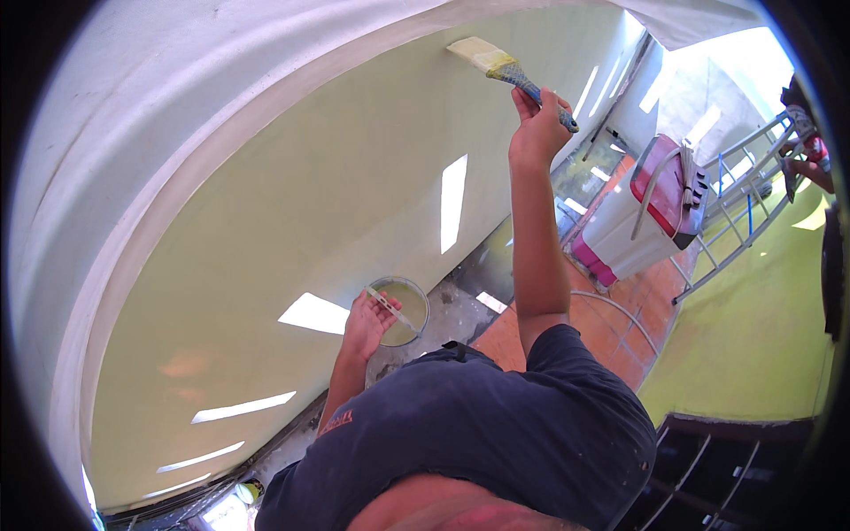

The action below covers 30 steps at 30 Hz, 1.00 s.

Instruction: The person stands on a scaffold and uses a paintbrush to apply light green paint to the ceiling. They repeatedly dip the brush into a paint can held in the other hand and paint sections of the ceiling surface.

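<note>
My right hand (pixel 540 128) is raised, gripping the patterned handle of a wide paintbrush (pixel 494 62) with pale yellow bristles. The bristles are at or close to the pale green wall (pixel 266 221) near its upper edge; whether they touch it, I cannot tell. Lower down, my left hand (pixel 363 323) has its fingers curled on a pale, slotted strip across the top of a round bucket (pixel 412 310), apparently its handle. The bucket holds pale yellow-green paint and hangs or sits beside the wall, above a grey floor edge.
A pink-and-white plastic appliance (pixel 642 221) with a cord stands on orange tiles (pixel 611 327) at right, beside a metal ladder (pixel 748 212). Another person (pixel 810 164) is at the ladder, far right. A yellow-green surface (pixel 726 354) and dark barred panel (pixel 708 469) lie at right.
</note>
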{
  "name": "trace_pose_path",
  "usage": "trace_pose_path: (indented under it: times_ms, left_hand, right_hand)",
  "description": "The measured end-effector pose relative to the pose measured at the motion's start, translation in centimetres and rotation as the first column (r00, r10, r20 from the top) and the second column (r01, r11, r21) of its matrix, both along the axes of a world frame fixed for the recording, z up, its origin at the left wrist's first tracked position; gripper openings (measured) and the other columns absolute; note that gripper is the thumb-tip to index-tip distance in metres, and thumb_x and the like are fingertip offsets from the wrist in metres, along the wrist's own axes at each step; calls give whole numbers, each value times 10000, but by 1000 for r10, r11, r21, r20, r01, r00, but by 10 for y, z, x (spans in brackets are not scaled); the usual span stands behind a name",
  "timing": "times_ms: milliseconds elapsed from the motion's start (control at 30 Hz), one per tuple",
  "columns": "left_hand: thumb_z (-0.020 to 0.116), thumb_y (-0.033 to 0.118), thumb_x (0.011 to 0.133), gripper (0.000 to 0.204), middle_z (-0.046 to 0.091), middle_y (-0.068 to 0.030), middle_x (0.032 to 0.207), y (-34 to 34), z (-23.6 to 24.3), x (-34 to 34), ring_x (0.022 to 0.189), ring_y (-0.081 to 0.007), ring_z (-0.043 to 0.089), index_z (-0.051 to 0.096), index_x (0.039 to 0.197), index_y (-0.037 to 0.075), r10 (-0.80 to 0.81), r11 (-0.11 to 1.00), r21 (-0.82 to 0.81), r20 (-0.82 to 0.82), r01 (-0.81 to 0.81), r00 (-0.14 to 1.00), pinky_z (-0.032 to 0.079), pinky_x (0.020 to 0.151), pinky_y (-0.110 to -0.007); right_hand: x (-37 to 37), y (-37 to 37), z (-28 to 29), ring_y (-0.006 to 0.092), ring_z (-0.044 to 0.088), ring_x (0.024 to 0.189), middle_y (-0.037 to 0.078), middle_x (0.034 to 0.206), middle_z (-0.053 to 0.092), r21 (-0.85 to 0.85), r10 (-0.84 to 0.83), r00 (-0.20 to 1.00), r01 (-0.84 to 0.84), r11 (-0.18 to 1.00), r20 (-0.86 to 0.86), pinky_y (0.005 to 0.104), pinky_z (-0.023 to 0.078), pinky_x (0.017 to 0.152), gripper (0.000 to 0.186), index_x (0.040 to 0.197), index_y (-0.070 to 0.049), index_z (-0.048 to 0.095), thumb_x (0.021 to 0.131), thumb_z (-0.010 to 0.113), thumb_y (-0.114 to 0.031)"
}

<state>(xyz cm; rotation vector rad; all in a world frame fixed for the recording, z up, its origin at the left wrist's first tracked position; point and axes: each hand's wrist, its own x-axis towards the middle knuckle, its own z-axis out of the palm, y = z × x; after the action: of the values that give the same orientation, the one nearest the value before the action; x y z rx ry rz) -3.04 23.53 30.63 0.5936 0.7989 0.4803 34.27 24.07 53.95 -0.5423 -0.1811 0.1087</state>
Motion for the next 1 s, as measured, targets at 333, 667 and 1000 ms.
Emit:
trace_pose_path:
  times_ms: [333,667,1000]
  left_hand:
    - [373,476,999,529,575,-182,1166,3,-5,-3,1156,-319,558,489,1216,8,-17,1000,6,-20,17,1000,400,1016,-434]
    - [375,456,1003,518,571,-189,1165,2,-8,-1,1162,-328,553,482,1214,-5,-35,999,-15,-15,35,999,406,1029,-439]
    - [364,453,1006,518,580,-192,1146,-2,-8,-4,1160,-330,558,492,1200,-10,-37,999,-18,-6,37,999,412,1027,-440]
  right_hand:
    - [2,5,-87,284,680,769,179,931,577,-68,34,999,-32,997,27,382,629,784,196,1001,33,422,906,589,-9]
    - [11,-2,-110,257,671,682,159,859,585,-242,27,991,5,970,130,346,644,659,114,873,54,493,874,601,16]
    - [-3,1,-90,281,692,737,184,904,581,-111,53,992,-41,993,110,360,643,742,138,944,53,458,905,579,-2]
